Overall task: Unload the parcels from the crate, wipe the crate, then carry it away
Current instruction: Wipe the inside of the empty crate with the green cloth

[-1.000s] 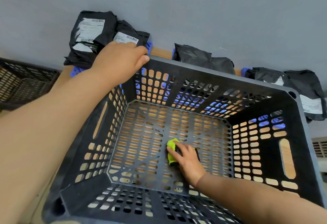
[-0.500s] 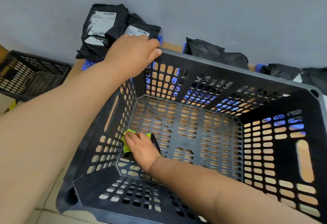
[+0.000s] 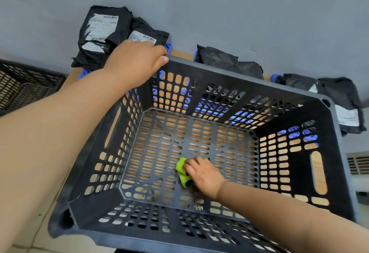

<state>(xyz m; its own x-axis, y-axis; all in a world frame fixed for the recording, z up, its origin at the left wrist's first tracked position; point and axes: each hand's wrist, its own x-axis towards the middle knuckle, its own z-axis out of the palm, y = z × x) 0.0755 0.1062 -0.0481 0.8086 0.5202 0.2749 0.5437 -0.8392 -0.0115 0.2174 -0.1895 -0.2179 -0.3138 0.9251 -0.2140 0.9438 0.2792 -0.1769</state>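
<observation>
Slid back to mid-floor, right hand pins the green cloth under curled fingers — left hand grips the crate rim.

A plain grey-blue wall, evenly lit and matte, fills the upper half of the view and meets a wooden worktop, on whose back edge sit small blue plastic pieces. To the left, lower than the worktop, stands a black perforated basket; pale tiled floor shows at the lower left corner. At the right edge, a light-coloured slatted grille is partly visible.
</observation>
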